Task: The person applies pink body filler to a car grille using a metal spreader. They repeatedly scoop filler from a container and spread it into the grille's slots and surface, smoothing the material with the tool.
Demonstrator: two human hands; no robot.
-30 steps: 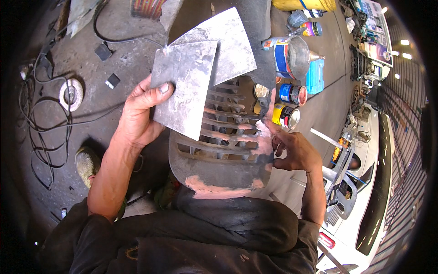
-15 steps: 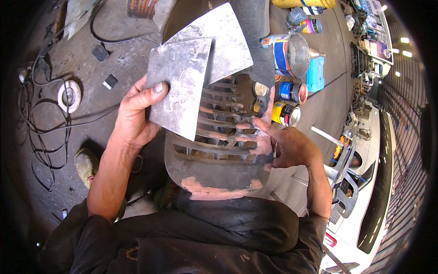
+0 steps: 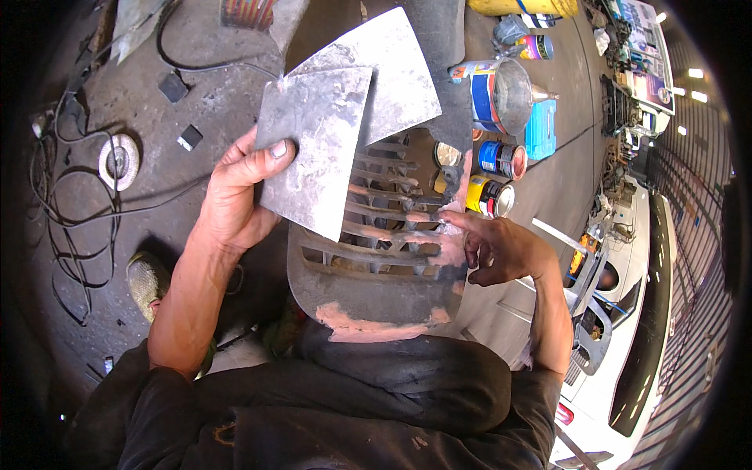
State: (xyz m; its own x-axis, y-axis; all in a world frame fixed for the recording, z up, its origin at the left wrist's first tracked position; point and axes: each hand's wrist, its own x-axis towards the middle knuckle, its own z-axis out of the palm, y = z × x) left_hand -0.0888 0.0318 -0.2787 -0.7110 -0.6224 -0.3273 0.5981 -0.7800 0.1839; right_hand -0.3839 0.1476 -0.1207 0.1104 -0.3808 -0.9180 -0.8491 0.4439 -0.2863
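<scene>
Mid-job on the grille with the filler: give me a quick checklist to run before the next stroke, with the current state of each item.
1. Left hand has a firm grip on the two flat metal plates: ok, thumb pressed on the front plate.
2. Right hand fingertips on the grille slats: ok, touching at the right edge.
3. Grille supported: ok, it rests on the lap.
4. Pink filler on the lower edge smoothed: not ok, still patchy.
5. Filler left on the plates: cannot tell.
6. Open cans within reach: ok, just beyond the grille.

Grille's [image 3: 376, 266] upper slats hidden behind metal sheets [image 3: 329, 149], left hand's fingers [image 3: 276, 149] mostly behind them
</scene>
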